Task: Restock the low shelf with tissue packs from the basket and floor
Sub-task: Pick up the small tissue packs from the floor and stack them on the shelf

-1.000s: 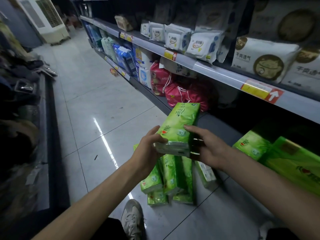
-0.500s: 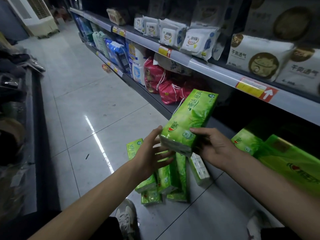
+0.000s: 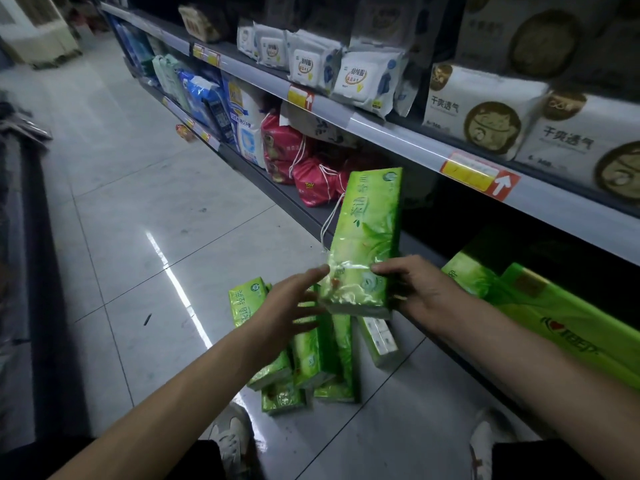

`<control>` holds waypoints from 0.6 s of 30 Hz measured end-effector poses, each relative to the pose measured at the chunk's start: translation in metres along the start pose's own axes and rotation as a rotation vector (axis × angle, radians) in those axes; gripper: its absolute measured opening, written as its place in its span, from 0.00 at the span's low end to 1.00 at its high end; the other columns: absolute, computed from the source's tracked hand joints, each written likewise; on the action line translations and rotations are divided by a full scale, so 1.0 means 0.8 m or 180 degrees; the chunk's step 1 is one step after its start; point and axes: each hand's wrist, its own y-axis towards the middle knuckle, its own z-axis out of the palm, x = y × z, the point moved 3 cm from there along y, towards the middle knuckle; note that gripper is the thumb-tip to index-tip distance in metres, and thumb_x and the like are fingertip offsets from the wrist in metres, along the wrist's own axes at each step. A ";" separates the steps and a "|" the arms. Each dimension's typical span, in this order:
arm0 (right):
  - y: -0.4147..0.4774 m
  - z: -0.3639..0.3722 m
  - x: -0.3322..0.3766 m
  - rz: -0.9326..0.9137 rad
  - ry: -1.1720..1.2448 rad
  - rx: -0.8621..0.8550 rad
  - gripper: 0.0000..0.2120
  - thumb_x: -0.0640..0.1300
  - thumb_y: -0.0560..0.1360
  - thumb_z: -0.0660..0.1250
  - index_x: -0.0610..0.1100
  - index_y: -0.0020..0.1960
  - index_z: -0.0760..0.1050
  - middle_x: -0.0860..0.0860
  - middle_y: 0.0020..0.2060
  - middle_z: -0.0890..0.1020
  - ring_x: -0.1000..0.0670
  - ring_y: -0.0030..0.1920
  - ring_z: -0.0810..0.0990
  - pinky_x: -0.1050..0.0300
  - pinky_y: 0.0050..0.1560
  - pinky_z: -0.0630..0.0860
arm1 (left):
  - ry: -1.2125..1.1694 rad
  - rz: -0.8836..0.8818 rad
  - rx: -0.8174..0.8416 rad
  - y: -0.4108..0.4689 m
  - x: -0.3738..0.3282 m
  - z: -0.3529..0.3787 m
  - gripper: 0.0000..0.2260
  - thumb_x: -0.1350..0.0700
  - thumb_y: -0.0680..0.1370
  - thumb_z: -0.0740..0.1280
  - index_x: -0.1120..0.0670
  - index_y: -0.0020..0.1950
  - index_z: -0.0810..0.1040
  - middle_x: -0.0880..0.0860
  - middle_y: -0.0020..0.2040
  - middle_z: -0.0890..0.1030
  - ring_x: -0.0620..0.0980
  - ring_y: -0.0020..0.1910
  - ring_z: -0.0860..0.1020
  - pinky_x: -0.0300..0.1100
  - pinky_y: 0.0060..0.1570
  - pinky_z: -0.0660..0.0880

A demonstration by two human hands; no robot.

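Held item: 1 long green plastic-wrapped tissue pack (image 3: 367, 237), raised in the air at centre, far end tilted up toward the shelving, above the floor heap and in front of the shelf edge.
Right hand (image 3: 419, 292): grasping the near right end of the held pack; thumb (image 3: 384, 268) lies across the top face, the other fingers are tucked beneath and hidden.
Left hand (image 3: 291, 306): released, fingers (image 3: 317, 273) spread and nearly straight; the index tip touches the pack's near left edge and grips nothing.
Floor stock: heap of matching green tissue packs (image 3: 325, 358) on the grey tiled floor (image 3: 156, 209), near and below both hands; 1 white-ended pack (image 3: 379, 341) lies at its right side, by the shelf base.
Low shelf (image 3: 298, 206): dark ledge running from far left to near right.
Shelf stock, right: green packs (image 3: 554, 317) lying on the low shelf, just right of the right forearm.
Shelf stock, far: red drawstring bags (image 3: 308, 174) on the same shelf, beyond the held pack.
Upper shelf: white wrapped packs (image 3: 367, 81) and a yellow-and-red price label (image 3: 478, 174) on its edge.
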 end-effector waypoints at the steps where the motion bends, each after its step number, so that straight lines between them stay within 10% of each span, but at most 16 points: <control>1: 0.001 -0.004 0.004 -0.0118 -0.0301 -0.0068 0.13 0.33 0.69 0.73 0.36 0.53 0.81 0.36 0.50 0.85 0.41 0.45 0.84 0.47 0.48 0.80 | 0.0239 0.0219 -0.0226 0.004 -0.006 -0.007 0.22 0.42 0.75 0.75 0.48 0.66 0.80 0.54 0.63 0.82 0.53 0.57 0.83 0.49 0.56 0.79; 7: -0.007 -0.011 0.013 -0.0738 -0.1900 -0.0085 0.24 0.29 0.67 0.76 0.46 0.60 0.81 0.47 0.44 0.86 0.52 0.37 0.85 0.59 0.38 0.83 | 0.2382 0.1721 -0.1281 0.022 -0.040 -0.039 0.36 0.50 0.75 0.76 0.45 0.80 0.63 0.56 0.72 0.71 0.54 0.67 0.74 0.53 0.63 0.75; 14: -0.011 -0.006 0.001 -0.1130 -0.2783 0.0272 0.33 0.36 0.67 0.80 0.51 0.69 0.77 0.51 0.51 0.86 0.50 0.48 0.86 0.46 0.53 0.84 | 0.0684 0.0929 -0.0987 0.023 -0.045 -0.058 0.31 0.52 0.78 0.72 0.46 0.79 0.65 0.54 0.67 0.74 0.55 0.66 0.75 0.51 0.60 0.75; 18: -0.023 -0.001 0.008 -0.2462 -0.3870 -0.0125 0.33 0.41 0.66 0.75 0.57 0.70 0.76 0.55 0.55 0.81 0.50 0.55 0.79 0.50 0.53 0.78 | -0.0361 0.0292 -0.0736 0.012 -0.049 -0.062 0.08 0.49 0.79 0.62 0.50 0.55 0.76 0.56 0.61 0.77 0.61 0.60 0.78 0.54 0.53 0.80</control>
